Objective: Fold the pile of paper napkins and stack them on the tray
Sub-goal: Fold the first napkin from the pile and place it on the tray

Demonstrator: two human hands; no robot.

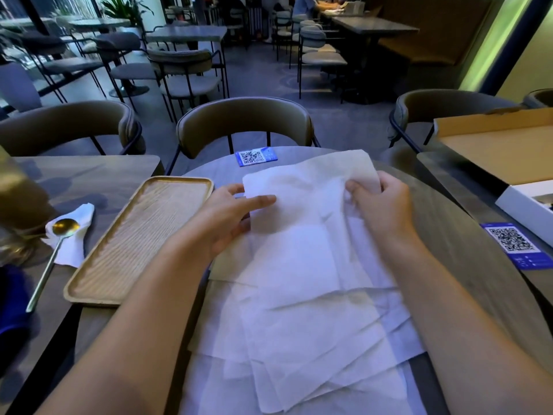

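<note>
The right hand has its fingers curled into the far right part of the top napkin, bunching the paper, while the left hand holds the same sheet's left edge, thumb under it and index finger laid straight across the top; together the two hands have this one sheet partly lifted off the loose pile of napkins, which sprawls unfolded from the middle of the round tabletop down to its near edge. Just left of the pile, the wooden tray lies at the tabletop's left edge with nothing on it, so by my reading the task has barely begun: no folded napkin shows anywhere (the crumpled one under the gold spoon, further left on the neighbouring table, looks like no part of the job), and the whole pile remains to be folded and stacked
</note>
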